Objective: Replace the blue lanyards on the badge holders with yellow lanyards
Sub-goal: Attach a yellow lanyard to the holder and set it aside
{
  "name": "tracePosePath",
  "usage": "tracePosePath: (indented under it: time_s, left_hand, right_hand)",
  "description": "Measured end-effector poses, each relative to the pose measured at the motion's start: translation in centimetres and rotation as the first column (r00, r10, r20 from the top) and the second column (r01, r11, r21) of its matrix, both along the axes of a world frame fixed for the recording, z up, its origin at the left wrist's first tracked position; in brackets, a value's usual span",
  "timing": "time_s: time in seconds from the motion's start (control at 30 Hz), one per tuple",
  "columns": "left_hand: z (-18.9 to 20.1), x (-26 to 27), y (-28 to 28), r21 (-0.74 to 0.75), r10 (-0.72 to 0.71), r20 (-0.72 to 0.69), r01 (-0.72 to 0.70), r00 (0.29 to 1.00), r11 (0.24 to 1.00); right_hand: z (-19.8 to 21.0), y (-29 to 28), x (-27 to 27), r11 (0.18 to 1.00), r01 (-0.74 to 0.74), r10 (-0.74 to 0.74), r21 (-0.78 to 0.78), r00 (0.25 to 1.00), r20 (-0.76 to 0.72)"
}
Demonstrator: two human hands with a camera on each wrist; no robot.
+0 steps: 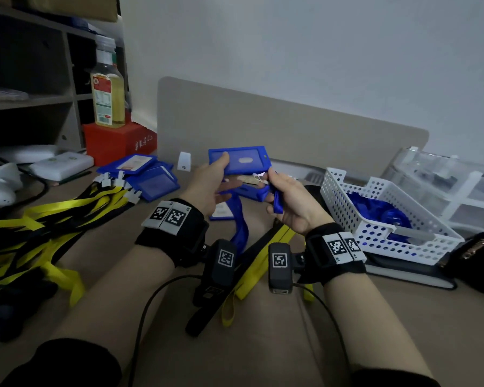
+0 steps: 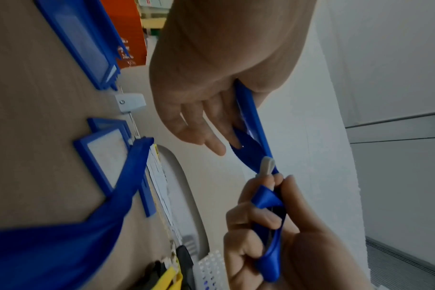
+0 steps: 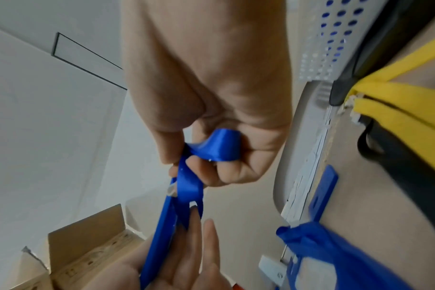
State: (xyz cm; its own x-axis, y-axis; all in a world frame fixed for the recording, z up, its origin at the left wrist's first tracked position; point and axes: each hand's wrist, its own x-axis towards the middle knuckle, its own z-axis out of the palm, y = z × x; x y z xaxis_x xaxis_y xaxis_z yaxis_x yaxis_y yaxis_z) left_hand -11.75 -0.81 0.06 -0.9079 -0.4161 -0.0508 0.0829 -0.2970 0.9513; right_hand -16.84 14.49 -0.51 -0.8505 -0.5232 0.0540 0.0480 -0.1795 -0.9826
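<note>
The person holds one blue badge holder (image 1: 239, 159) up above the counter (image 1: 118, 247), between the two hands. The left hand (image 1: 207, 185) keeps it from the left side, thumb on the front face and the other fingers stretched behind it, so the long axis of the holder goes left to right. The right hand (image 1: 287, 201) is at the right short end of the holder, where the small white clip (image 2: 267, 165) sits. This hand pinches the blue lanyard (image 3: 189, 182) close to the clip, with the fingers curled around the ribbon. It is probably loosening the clip, but the joint itself is too small to see well.

The rest of the blue ribbon hangs down from the right hand and goes toward the person. So the right hand is the nearer one to the clip, and the pull to free it should go to the right, away from the holder.

On that side the white basket (image 1: 386, 219) stands near, with blue ribbon inside. The yellow lanyards (image 1: 53, 216) lie in a heap on the left, and one yellow lanyard (image 1: 263, 263) lies under the wrists. More holders (image 1: 148, 174) lie behind the left hand
</note>
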Motion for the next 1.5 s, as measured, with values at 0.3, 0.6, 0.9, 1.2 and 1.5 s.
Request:
tracePosePath:
  time_s: [0.3, 0.6, 0.9, 1.2, 1.5]
  left_hand:
    - [0.9, -0.7, 3.6, 0.009, -0.171, 0.012, 0.17, 0.985, 0.985]
    - [0.7, -1.4, 5.2, 0.072, -0.228, 0.036, 0.225, 0.973, 0.972]
    - [0.5, -2.1, 4.7, 0.073, -0.16, 0.04, 0.157, 0.986, 0.985]
    - [-0.5, -5.5, 1.8, -0.079, -0.164, 0.033, 0.166, 0.986, 0.983]
    - [-1.3, -8.5, -0.4, -0.126, -0.199, 0.082, 0.208, 0.977, 0.97]
  right_hand:
    - [3.2, 7.2, -4.2, 0.897, 0.439, -0.434, -0.058, 0.897, 0.081]
    - [4.8, 12.6, -4.4, 0.643, 0.666, -0.703, 0.378, 0.709, -0.055]
    - [3.3, 8.6, -5.9, 0.466, 0.798, -0.62, 0.383, 0.603, -0.503]
    - [0.5, 1.8, -10.0, 0.595, 0.485, -0.218, 0.641, 0.865, -0.452]
    - [-1.3, 1.5, -13.8, 0.101, 0.296, 0.161, 0.95, 0.937, -0.309]
